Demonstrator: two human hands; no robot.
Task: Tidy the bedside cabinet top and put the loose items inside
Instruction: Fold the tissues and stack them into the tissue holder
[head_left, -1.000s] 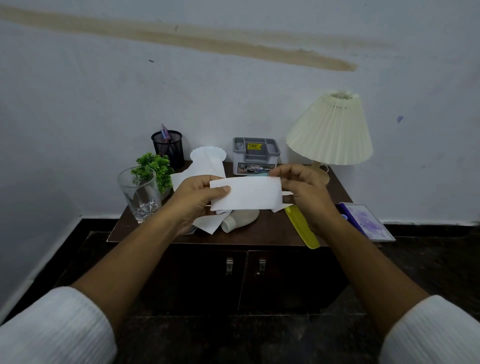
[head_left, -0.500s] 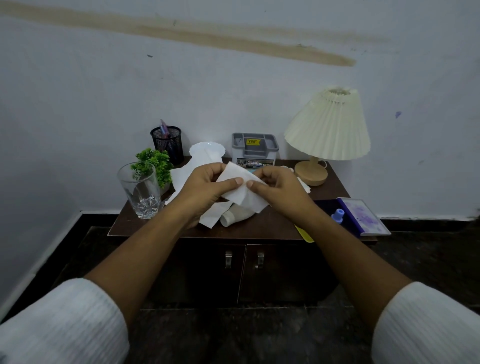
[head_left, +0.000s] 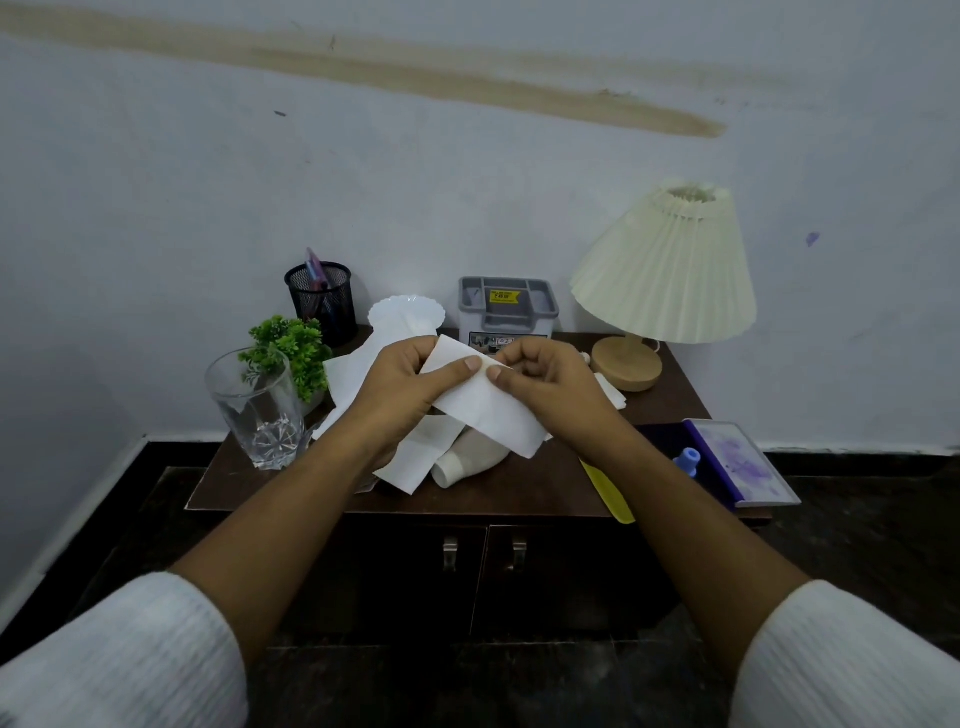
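Note:
A folded white paper (head_left: 485, 410) is pinched between my left hand (head_left: 410, 387) and my right hand (head_left: 543, 387), held over the middle of the dark wooden bedside cabinet top (head_left: 519, 488). Under my hands lie more loose white papers (head_left: 415, 457) and a pale tube (head_left: 467, 460) on its side. A yellow strip (head_left: 608, 491) pokes out beneath my right forearm. A small blue cap (head_left: 687, 460) stands beside a purple-edged book (head_left: 743, 462) at the right edge. The two cabinet doors (head_left: 483, 577) are closed.
On the left stand a clear glass (head_left: 257, 410), a small green plant (head_left: 291, 348) and a black mesh pen pot (head_left: 322, 301). A white scalloped dish (head_left: 408, 314), a grey box (head_left: 508, 309) and a pleated lamp (head_left: 667, 270) line the back.
The paper was held flat and wide between both hands; my hands have since come together and folded it into a smaller, tilted piece.

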